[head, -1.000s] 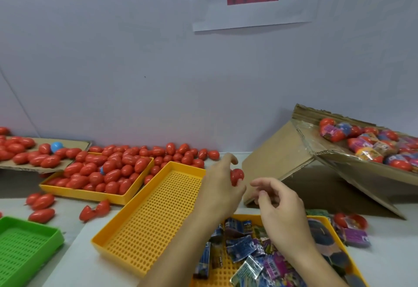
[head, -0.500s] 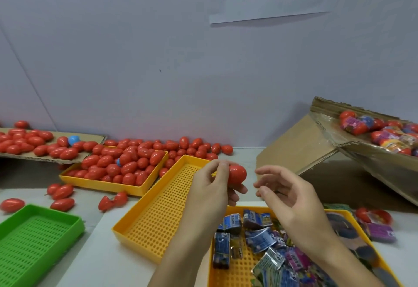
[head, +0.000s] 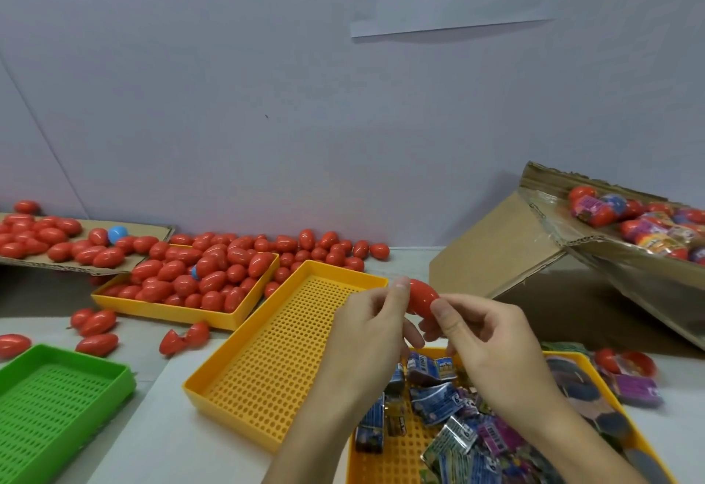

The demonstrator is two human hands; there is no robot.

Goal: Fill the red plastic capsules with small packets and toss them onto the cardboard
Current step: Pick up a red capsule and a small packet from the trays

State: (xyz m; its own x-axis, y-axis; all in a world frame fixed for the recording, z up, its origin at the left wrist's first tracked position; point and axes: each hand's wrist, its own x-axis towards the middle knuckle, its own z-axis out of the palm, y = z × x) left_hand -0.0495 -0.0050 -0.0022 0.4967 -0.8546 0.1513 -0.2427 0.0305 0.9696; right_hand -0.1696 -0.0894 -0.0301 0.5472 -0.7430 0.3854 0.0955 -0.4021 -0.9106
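A red plastic capsule is held between both hands above the table's middle. My left hand pinches its left end and my right hand grips its right end with thumb and fingers. Below the hands lies a yellow tray holding several small foil packets. At the far left, a flat cardboard sheet carries many red capsules and one blue one.
A yellow tray heaped with red capsules sits left of an empty yellow perforated tray. A green tray is at the lower left. A tilted cardboard box with open filled capsules stands right. Loose capsules lie scattered on the table.
My right hand moved left and took hold of the capsule's right end; before, only my left hand held it. The view shifted slightly.
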